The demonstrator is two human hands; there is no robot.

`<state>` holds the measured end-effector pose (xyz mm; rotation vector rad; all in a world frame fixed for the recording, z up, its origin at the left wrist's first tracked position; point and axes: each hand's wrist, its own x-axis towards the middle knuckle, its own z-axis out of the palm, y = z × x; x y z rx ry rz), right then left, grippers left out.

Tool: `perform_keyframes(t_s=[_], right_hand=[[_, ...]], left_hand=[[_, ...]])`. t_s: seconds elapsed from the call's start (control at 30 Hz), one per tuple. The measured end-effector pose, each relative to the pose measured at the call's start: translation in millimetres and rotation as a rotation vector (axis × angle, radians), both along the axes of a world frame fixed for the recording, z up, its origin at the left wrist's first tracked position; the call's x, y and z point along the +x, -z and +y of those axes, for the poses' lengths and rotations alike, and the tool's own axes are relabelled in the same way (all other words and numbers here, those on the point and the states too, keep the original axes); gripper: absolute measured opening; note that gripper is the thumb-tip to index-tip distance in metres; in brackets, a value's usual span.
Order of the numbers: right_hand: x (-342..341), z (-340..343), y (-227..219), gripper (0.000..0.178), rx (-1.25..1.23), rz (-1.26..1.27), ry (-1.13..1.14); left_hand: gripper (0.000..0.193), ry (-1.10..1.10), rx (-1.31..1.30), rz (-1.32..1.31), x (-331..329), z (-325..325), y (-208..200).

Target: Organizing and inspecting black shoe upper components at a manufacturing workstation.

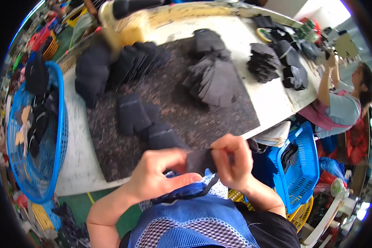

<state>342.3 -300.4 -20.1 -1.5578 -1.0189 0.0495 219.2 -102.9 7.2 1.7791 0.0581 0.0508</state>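
Note:
A small black cut piece, seemingly fabric (199, 161), is stretched between my hands just above my lap at the table's front edge. My left hand (159, 171) grips its left end between thumb and fingers. The right end is pinched by the thumb and fingertips of my right hand (234, 160). Just beyond my left hand, overlapping dark pieces (138, 115) lie on a speckled dark board (177, 120). Farther off on the board are a fanned stack of black pieces (213, 80) and a slanted row of black pieces (138, 62).
A round blue basket (58, 165) with dark pieces stands at the left. On the right are a blue crate (299, 182) and a co-worker (339, 103) in a pink apron. More black stacks (263, 62) rest on the white table (252, 87). A yellowish block (132, 31) sits at the back.

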Motion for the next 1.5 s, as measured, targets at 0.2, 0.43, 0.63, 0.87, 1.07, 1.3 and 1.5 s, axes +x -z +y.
perform_keyframes(t_s=[0.2, 0.43, 0.63, 0.87, 1.07, 1.3, 1.5], right_hand=[[-17, -19, 2, 0.02, -0.704, 0.889, -0.656], [8, 43, -6, 0.029, -0.704, 0.493, -0.257], [9, 45, 0, 0.028, -0.79, 0.582, -0.238], [11, 47, 6, 0.033, -0.79, 0.02, -0.151], [31, 133, -30, 0.025, -0.319, -0.005, -0.209], [51, 184, 30, 0.018, -0.434, -0.433, -0.469], [64, 191, 26, 0.01, -0.36, -0.066, -0.34]], left_hand=[[0.026, 0.07, 0.148, 0.213, -79, 4, 24], [0.027, -0.276, -0.137, 0.341, -34, 39, 30], [0.025, -0.21, -0.09, 0.358, -28, 47, 47], [0.034, -0.299, 0.545, -0.108, -26, 44, 62], [0.025, -0.708, 0.399, -0.189, -52, 70, 49], [0.016, -0.761, 0.284, -0.132, -93, 83, 49], [0.029, -0.353, 0.954, -0.442, -34, 83, 51]])
